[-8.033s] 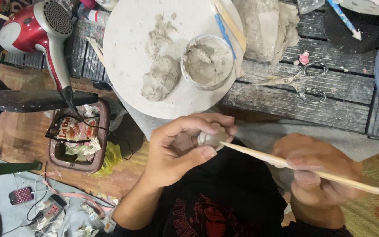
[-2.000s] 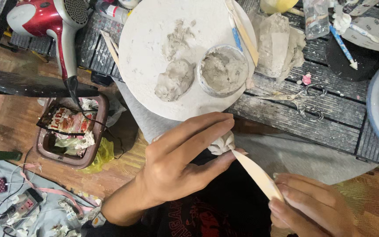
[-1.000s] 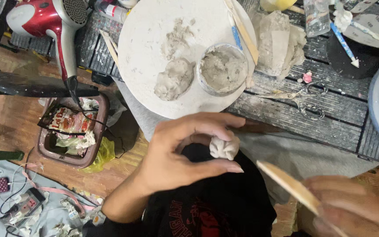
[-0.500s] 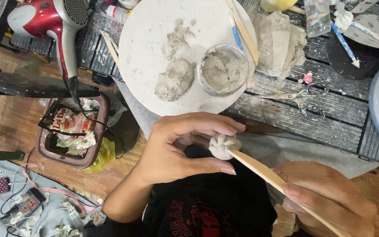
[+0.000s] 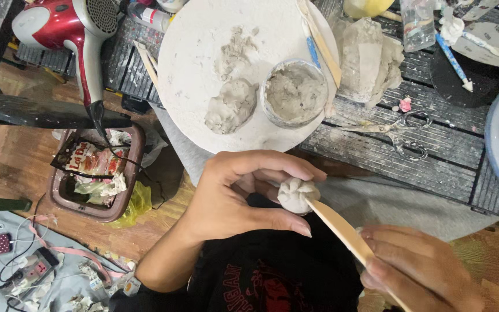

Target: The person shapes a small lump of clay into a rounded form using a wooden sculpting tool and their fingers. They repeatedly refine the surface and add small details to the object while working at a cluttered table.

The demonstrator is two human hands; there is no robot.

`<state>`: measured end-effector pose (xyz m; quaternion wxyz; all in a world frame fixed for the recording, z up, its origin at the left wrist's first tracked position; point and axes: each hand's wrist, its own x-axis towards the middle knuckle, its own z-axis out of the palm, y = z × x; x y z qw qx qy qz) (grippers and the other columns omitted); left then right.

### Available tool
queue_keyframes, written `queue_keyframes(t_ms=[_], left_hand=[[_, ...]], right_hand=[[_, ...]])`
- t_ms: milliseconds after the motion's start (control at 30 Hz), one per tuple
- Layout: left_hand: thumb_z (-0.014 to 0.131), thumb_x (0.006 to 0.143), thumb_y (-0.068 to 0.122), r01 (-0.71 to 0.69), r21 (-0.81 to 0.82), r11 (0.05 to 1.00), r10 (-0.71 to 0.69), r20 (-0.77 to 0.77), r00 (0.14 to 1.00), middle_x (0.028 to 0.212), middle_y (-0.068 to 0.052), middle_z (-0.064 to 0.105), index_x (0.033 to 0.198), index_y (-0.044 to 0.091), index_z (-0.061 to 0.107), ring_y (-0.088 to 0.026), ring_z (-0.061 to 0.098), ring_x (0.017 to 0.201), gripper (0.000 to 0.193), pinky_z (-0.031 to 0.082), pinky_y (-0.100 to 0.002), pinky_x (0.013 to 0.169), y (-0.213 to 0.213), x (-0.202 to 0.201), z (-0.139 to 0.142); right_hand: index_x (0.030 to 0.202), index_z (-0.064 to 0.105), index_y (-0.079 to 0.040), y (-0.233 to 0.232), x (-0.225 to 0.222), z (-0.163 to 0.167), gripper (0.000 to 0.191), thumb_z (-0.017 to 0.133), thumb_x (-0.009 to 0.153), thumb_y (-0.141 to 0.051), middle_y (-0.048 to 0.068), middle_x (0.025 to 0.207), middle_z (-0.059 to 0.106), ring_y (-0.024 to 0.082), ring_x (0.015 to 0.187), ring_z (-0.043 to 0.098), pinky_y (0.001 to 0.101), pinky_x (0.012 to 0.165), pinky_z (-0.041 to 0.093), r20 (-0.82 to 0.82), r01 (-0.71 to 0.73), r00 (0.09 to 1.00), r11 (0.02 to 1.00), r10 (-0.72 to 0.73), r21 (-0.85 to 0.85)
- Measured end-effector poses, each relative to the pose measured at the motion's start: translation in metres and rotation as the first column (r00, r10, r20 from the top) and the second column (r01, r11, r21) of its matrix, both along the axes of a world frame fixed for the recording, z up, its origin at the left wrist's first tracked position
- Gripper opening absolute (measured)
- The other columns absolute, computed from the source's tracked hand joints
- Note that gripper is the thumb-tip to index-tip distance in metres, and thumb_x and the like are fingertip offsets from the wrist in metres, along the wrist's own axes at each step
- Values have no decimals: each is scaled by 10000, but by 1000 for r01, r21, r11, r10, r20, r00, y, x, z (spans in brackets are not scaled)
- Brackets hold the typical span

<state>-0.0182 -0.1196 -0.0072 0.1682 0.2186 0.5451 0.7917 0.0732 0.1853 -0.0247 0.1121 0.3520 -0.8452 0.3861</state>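
Compared with a second ago, when the stick was drawn away to the lower right, its tip is back against the clay piece, much as it was half a second ago

Left hand curls around the small clay piece, pinching it between thumb below and fingers above, in front of the person's dark shirt and just below the table edge. That piece is pale grey, rounded, with creases running in toward the middle like a gathered dumpling. Right hand grips the flat wooden stick, fingers pressed together around its lower end; the stick slants up-left and its tip touches the piece's right side.

On the table, the round white board carries a lump of grey clay, some smeared crumbs above it, and a small clear cup filled with wet grey clay. Two sticks lie across the board's right edge. Scissors lie to the right on the dark slats. A brown tray at the left holds crumpled wrappers, with a red hair dryer above it
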Motion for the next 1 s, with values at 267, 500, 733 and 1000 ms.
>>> queue_keyframes(t_ms=[267, 500, 733, 1000], left_hand=[[899, 837, 0, 1, -20, 1000, -1, -20, 1000, 1284, -184, 723, 1326, -15, 650, -212, 744, 1161, 549, 673, -326, 950, -1, -1, 2], [924, 811, 80, -56, -159, 986, 39, -103, 994, 1269, -129, 757, 1309, 2, 704, -186, 766, 1104, 550, 691, -317, 948, -5, -2, 10], [954, 780, 179, -127, -243, 962, 60, -267, 962, 1187, -114, 780, 1289, 45, 731, -155, 788, 1034, 572, 677, -242, 826, -7, -4, 11], [960, 771, 218, -140, -252, 958, 66, -281, 957, 1152, -107, 785, 1271, 44, 743, -142, 790, 994, 572, 661, -227, 794, -6, -3, 10]], right_hand=[[1226, 557, -101, -8, -13, 10, 450, 790, 847, -171, 105, 1071, 670, 270, 1047, 737, 406, 840, 631, -61, -104, 993, 995, 104, -5], [1159, 638, -97, -15, -10, 22, 385, 798, 809, -106, 51, 1094, 679, 247, 1035, 761, 364, 858, 631, 33, 56, 998, 997, -55, -46], [1217, 611, -121, -2, -8, 20, 426, 782, 831, -174, 55, 1105, 640, 244, 1079, 728, 367, 900, 613, 45, 9, 999, 1000, -10, 15], [1238, 622, -159, 18, 4, 4, 444, 766, 822, -219, 18, 1093, 663, 244, 1088, 718, 400, 935, 600, 51, 33, 998, 993, -39, 114]])
